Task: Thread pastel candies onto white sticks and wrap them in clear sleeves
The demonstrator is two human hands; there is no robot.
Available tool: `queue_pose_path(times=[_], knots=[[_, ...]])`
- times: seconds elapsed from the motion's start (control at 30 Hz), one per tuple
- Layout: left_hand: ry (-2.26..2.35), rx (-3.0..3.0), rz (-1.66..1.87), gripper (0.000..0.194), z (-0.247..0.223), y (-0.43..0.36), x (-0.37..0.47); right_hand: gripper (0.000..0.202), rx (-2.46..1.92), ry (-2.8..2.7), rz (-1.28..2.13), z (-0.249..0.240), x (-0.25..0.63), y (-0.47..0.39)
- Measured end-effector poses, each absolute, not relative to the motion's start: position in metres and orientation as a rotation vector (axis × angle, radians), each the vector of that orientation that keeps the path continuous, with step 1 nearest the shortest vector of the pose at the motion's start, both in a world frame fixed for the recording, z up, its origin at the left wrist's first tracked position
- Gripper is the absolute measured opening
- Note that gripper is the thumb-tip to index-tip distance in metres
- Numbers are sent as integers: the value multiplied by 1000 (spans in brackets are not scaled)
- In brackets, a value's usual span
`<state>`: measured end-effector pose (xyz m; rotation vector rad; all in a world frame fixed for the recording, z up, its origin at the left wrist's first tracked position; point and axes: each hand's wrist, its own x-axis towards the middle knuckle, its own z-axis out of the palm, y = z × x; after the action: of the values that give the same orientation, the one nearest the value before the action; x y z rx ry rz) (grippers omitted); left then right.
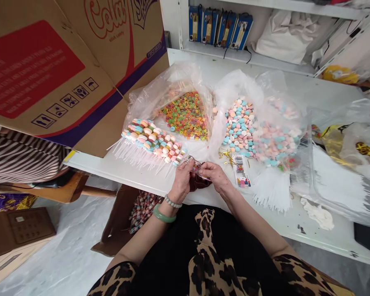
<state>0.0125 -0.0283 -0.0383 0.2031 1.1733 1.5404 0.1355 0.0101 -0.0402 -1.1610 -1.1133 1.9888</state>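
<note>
At the table's front edge, my left hand (pixel 182 176) and my right hand (pixel 215 173) pinch a small clear printed plastic packet (pixel 196 165) between them. Fingers cover much of it, so its contents are hard to make out. Just beyond my left hand lies a row of candy sticks (pixel 154 139), pastel candies threaded on white sticks. To the right of my right hand are a flat printed packet (pixel 243 181) and loose gold twist ties (pixel 226 155). Farther right, a bundle of white sticks (pixel 273 191) fans toward me.
Open plastic bags hold ring candies (pixel 188 115) and pastel oval candies (pixel 239 123). A large carton (pixel 89 82) stands at left. Below the table edge, a box (pixel 114 222) contains wrapped candies. A clear tray (pixel 313 164), a crumpled white glove (pixel 317 211) and a black phone-like object (pixel 367 237) lie right.
</note>
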Motion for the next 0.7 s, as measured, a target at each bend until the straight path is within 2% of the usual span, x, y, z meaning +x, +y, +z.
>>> queue_pose_path(times=[0.17, 0.37, 0.47, 0.6, 0.7], knots=[[1095, 134, 1560, 36, -39, -25, -2, 26, -1153, -1169, 1885, -45, 131, 5], [1159, 20, 1687, 34, -37, -23, -2, 35, -1224, -1131, 1987, -50, 119, 1], [1147, 45, 1762, 31, -35, -23, -6, 29, -1163, -1192, 2058, -48, 117, 3], [1115, 12, 1819, 32, -34, -23, -16, 22, -1126, -1191, 1986, -40, 113, 5], [1075, 40, 1716, 32, -34, -27, -22, 19, -1134, -1125, 1946, -36, 111, 8]])
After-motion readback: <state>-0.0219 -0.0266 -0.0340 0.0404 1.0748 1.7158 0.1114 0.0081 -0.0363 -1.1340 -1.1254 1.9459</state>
